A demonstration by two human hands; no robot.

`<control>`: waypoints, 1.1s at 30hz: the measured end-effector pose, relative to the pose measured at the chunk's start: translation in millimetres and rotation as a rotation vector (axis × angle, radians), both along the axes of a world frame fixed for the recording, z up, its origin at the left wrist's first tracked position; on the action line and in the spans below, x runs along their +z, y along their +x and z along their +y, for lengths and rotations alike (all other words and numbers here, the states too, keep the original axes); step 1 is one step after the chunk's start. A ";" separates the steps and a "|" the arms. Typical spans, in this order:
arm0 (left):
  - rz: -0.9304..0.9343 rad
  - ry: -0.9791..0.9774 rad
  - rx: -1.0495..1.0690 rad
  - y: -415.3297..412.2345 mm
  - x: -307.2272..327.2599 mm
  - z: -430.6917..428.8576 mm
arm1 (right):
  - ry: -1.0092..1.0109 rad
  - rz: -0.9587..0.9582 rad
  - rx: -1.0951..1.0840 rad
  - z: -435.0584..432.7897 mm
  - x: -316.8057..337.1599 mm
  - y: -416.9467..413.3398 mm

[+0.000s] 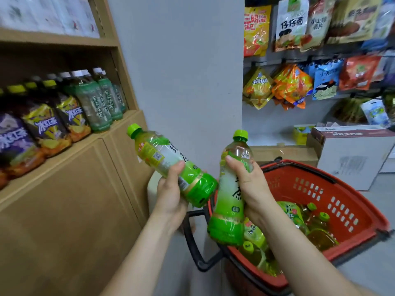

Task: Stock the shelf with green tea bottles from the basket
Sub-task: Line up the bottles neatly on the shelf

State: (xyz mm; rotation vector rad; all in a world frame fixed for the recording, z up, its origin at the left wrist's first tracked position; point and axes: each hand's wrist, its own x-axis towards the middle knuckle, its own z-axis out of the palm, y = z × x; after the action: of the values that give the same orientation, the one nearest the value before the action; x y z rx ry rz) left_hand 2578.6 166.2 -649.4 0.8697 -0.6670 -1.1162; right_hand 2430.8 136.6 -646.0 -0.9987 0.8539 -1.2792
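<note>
My left hand (170,194) grips a green tea bottle (162,159) near its base, tilted with its green cap toward the upper left. In my right hand (250,189) a second green tea bottle (230,201) stands nearly upright, held around its middle. Both bottles hang in the air above the near rim of the red basket (316,189). Several more green tea bottles (307,223) lie inside the basket. The wooden shelf (119,124) is at the left, with a bare strip at its right end.
Rows of dark iced tea bottles (42,124) and green-labelled bottles (100,99) fill the shelf. A grey wall pillar (181,71) stands ahead. Snack bags (299,60) hang at the right. Cardboard boxes (350,154) sit behind the basket. The basket's black handle (192,238) hangs down.
</note>
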 end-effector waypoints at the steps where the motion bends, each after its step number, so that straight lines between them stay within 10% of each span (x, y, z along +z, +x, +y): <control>1: 0.036 0.015 -0.021 7.2 5.8 11.7 | 0.037 -0.074 0.063 5.8 10.8 4.9; 11: -0.289 0.006 0.162 77.0 84.2 148.6 | 0.049 -0.212 0.794 86.5 93.6 68.0; 33: -0.633 0.087 1.049 231.3 141.3 390.9 | -0.402 -0.241 0.981 258.8 153.8 311.1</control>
State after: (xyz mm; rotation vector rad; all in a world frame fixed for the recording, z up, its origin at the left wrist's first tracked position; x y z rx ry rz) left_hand 2809.9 557.0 -508.0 1.4280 -0.5371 0.0932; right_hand 2742.0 395.4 -492.3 -1.3066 -0.1340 -0.6812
